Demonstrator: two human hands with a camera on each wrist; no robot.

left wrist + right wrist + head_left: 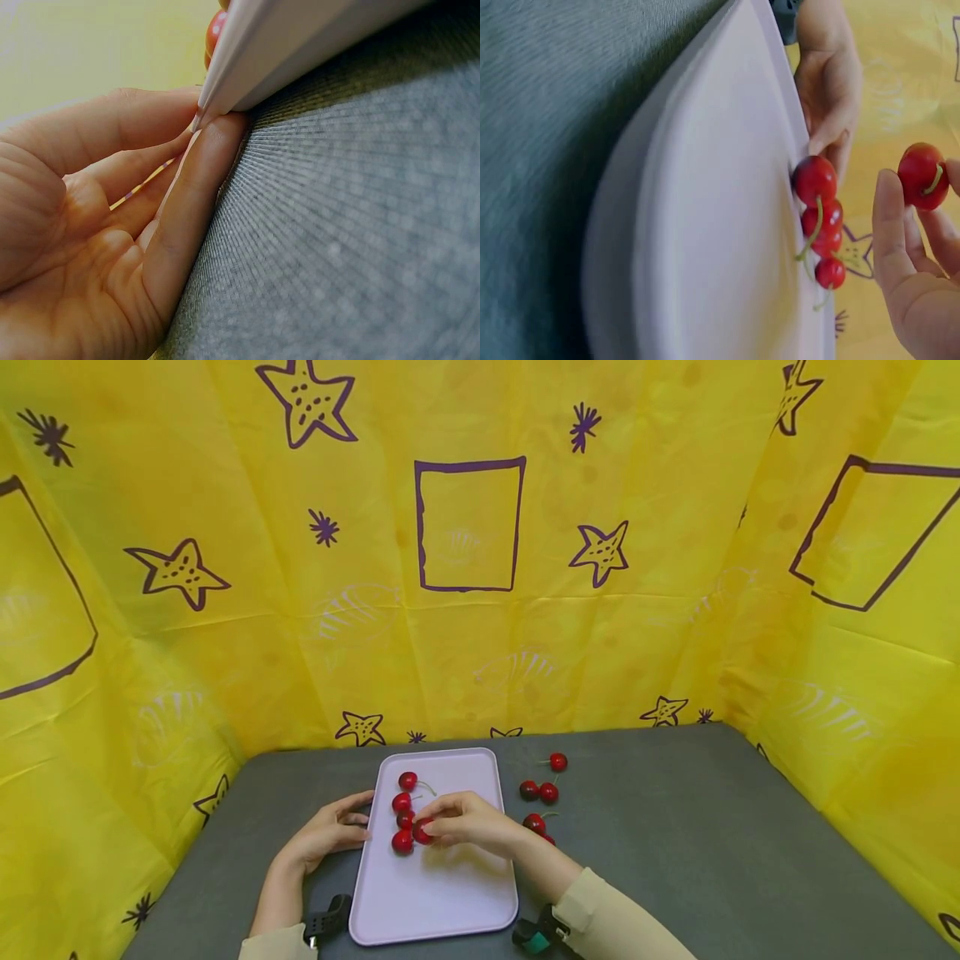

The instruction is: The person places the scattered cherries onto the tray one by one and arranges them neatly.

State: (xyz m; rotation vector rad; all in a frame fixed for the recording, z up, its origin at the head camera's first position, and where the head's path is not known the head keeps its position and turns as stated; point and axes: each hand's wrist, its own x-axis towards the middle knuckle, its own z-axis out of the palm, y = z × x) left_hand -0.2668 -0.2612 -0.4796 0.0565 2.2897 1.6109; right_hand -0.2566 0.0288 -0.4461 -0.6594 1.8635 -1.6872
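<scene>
My right hand (468, 822) pinches a red cherry (922, 176) between thumb and fingertips, over the left half of a pale lilac tray (435, 910). In the right wrist view, this cherry's green stem hangs toward the camera. Several other cherries (402, 842) form a rough column along the tray's left side; some stems show. My left hand (326, 831) rests on the table beside the tray, its extended fingers touching the left rim. The left wrist view shows a fingertip (225, 135) right under the rim's edge, close to the tabletop.
Several more cherries (550, 792) lie on the dark grey table (675, 843) to the right of the tray, one partly hidden by my right forearm. Yellow cloth (465, 668) with purple stars encloses the table at the back and sides. Each wrist wears a black device (327, 920).
</scene>
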